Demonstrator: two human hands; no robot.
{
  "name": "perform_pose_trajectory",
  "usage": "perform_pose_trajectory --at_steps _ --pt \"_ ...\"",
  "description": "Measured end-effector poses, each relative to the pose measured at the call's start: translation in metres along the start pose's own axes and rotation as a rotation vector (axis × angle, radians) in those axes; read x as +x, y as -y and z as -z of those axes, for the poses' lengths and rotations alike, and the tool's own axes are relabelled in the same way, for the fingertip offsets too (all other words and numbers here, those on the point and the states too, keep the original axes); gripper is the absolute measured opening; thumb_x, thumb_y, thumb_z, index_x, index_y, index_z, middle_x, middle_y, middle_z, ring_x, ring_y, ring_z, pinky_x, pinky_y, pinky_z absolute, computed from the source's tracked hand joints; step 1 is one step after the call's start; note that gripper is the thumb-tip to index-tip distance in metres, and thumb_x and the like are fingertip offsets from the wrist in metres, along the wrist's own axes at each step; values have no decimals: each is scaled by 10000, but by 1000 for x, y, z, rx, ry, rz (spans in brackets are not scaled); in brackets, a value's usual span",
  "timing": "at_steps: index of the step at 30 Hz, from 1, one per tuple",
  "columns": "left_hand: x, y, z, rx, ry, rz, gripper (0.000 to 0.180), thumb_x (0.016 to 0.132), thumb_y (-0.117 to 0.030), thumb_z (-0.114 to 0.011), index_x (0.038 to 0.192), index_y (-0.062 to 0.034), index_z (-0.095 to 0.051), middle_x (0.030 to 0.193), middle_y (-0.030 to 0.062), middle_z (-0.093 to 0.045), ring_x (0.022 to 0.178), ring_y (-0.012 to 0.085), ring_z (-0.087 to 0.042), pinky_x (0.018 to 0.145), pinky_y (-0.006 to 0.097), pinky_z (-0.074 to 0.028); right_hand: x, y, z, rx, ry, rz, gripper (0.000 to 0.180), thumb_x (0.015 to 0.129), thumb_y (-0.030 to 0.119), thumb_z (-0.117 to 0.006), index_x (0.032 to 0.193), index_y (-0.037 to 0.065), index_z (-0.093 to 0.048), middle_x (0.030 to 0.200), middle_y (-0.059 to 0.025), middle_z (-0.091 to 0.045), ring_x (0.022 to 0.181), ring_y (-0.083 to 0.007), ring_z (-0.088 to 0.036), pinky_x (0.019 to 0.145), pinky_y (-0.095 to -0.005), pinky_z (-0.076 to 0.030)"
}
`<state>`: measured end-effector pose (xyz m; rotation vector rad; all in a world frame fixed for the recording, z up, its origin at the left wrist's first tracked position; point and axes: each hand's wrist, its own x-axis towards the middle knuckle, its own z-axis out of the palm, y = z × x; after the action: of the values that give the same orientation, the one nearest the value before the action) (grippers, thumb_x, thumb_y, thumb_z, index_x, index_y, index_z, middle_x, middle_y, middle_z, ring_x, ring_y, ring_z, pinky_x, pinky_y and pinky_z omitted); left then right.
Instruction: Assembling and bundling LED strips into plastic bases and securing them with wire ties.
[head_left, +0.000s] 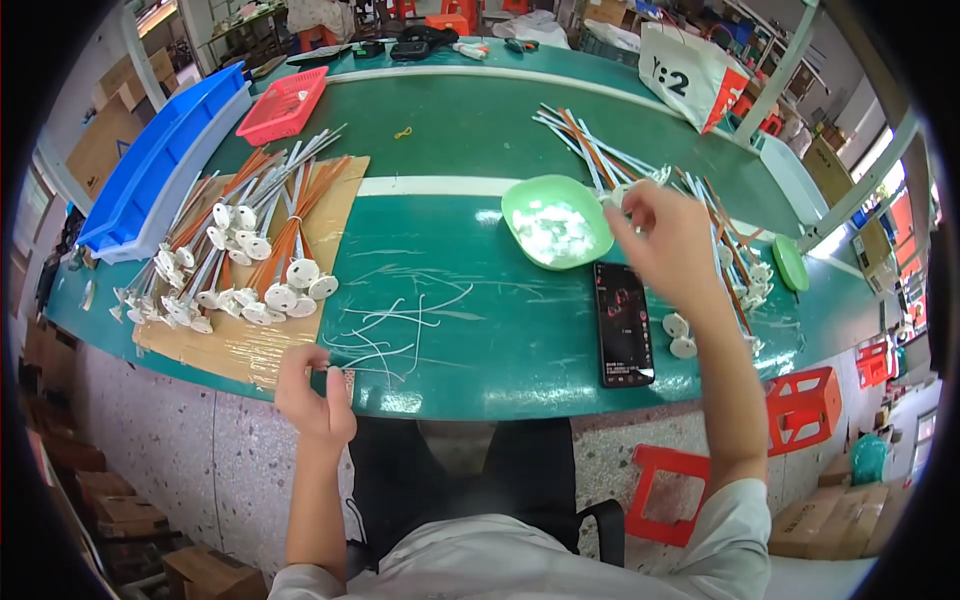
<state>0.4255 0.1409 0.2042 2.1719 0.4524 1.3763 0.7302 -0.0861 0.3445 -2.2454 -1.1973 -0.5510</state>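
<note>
My left hand (314, 392) is at the table's near edge with its fingers curled together, beside several loose thin white ties (385, 335). Whether a tie end is between the fingertips I cannot tell. Over the right rim of a light green bowl (520, 225) full of small shiny whitish pieces, my right hand (662, 238) has its fingers closed. Something small and white shows at its fingertips, too small to name. A black phone (625, 340) with a lit screen lies below that hand. Bundles of orange and white strips with white round discs (302, 272) rest on cardboard (235, 355) at the left.
More strip bundles (735, 240) lie right of the phone, next to a small green dish (790, 263). A blue tray (130, 210) and a pink basket (262, 122) stand at the far left. A white bag (690, 75) is at the back right; red stools (665, 490) stand below.
</note>
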Motion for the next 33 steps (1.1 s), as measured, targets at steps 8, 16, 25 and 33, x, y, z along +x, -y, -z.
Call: perform_pose_trajectory --at_steps 8,16,25,33 --pt "12 -2 -22 44 31 -80 222 811 -133 -572 947 42 -556 836 154 -562 687 258 -524 622 334 -430 101 -147 -74 -459 386 -85 620 707 360 -756 1234 95 -565 1113 -217 -604 1086 -371 -581 886 -460 -495" --pt "16 -3 -16 126 82 -81 223 757 -111 -607 921 30 -556 795 151 -559 655 260 -516 600 338 -427 131 -186 -98 -528 549 -398 1018 586 440 -776 1432 48 -365 1295 -269 -538 1186 -408 -541 940 -456 -486" --pt "17 -6 -16 159 122 -60 214 718 -85 -664 876 -2 -545 739 114 -545 611 241 -509 557 331 -404 135 -193 -91 -487 709 -547 428 628 309 -727 922 -1 -719 986 -202 -701 919 -332 -686 806 -402 -546" --pt "10 -3 -18 116 71 -14 236 728 -49 -692 909 -10 -546 687 79 -550 580 198 -510 536 296 -389 111 -207 -84 -488 410 -504 304 795 132 -578 1062 0 -639 1067 -248 -664 996 -398 -646 876 -465 -522"
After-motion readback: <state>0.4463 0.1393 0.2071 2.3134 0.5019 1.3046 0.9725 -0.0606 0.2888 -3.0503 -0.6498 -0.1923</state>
